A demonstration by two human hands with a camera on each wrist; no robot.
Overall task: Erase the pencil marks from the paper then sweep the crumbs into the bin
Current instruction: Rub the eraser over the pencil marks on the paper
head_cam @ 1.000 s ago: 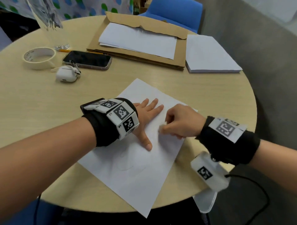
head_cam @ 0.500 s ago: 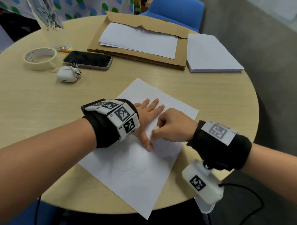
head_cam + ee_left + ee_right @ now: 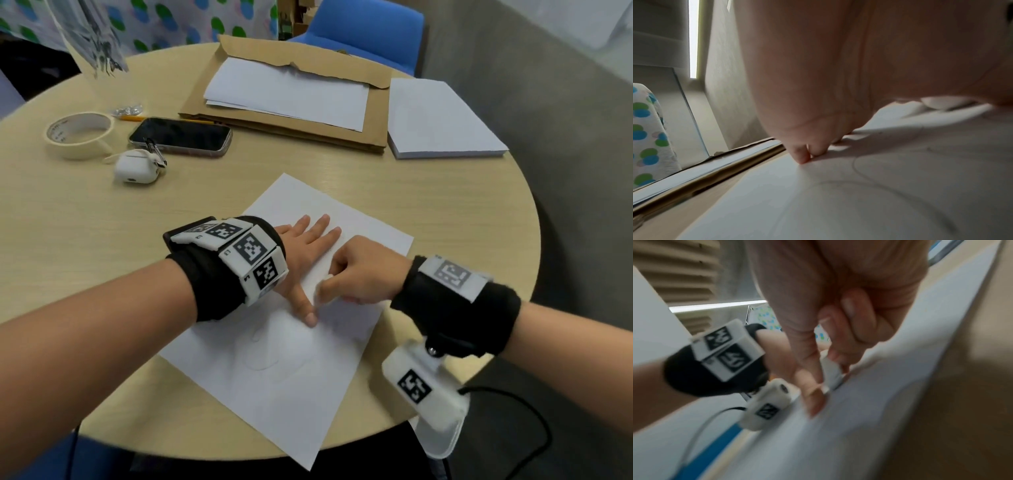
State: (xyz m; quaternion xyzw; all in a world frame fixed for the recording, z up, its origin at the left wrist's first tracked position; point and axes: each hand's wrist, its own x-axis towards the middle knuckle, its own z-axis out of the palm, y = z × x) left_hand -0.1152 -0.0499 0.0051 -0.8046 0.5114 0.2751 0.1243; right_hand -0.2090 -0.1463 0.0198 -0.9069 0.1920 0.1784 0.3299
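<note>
The paper [image 3: 274, 359] lies at the centre of the frame on the round bench [image 3: 85, 222]; the left hand [image 3: 308, 253] rests flat on it with fingers spread, pinning the sheet; the right hand [image 3: 363, 274] is clenched round a small white eraser [image 3: 322, 289], pinched at the fingertips and touching the sheet just beside the left thumb; faint pencil marks [image 3: 263, 356] show lower down the sheet. To rub well, I judge short strokes away from the pinning hand are best, so the sheet does not buckle; press lightly; work down toward the remaining curves; no bin is in view.
</note>
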